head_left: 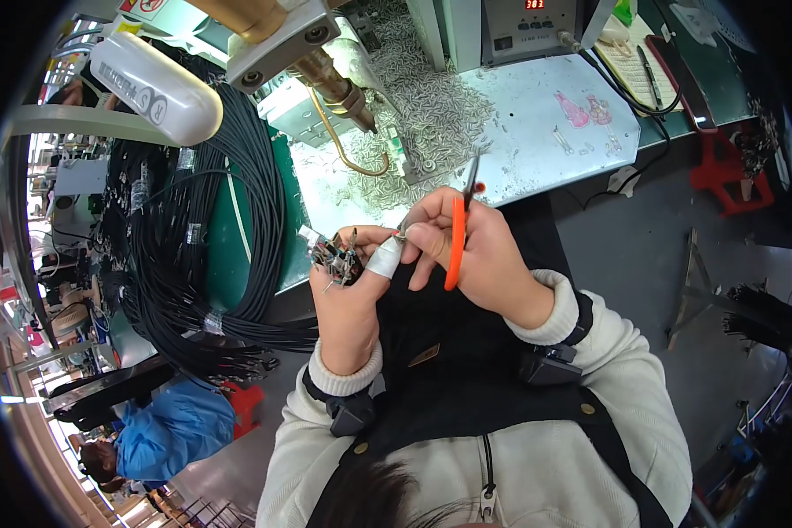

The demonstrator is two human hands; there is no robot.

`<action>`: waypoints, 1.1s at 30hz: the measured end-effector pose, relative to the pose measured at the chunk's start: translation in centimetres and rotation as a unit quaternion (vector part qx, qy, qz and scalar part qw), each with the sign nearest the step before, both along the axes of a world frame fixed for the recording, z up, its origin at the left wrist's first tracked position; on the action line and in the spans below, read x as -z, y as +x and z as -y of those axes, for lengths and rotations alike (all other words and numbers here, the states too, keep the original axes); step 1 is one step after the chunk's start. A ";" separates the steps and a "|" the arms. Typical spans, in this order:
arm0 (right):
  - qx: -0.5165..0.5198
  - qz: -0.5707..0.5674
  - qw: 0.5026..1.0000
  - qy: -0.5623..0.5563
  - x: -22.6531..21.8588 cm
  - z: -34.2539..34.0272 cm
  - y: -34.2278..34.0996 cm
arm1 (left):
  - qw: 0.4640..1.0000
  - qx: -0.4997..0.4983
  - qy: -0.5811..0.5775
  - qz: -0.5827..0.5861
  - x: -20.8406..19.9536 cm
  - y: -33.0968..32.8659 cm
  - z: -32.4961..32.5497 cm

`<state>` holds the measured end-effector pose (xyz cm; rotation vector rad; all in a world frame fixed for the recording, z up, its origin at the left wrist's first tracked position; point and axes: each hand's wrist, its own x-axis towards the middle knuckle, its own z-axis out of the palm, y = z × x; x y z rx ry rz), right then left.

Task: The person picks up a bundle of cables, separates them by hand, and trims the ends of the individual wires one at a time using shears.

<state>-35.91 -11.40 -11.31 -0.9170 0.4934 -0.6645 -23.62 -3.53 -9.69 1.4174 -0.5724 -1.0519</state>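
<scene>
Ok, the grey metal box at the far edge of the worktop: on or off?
On: red digits glow in the small rectangular display window on the front of the grey metal box.

The small piece near the middle of the frame is too tiny to identify, and the upper edge cuts the brass-coloured machine.

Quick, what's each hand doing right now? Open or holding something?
Left hand: curled closed, holding a bunch of small metal parts.
Right hand: closed, holding an orange-handled tool; anything else pinched there is too small to tell.
</scene>
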 end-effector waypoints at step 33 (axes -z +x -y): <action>0.053 -0.210 0.967 -0.132 -0.3 6.2 2.3 | 0.980 0.089 0.048 -0.172 0.8 5.0 7.3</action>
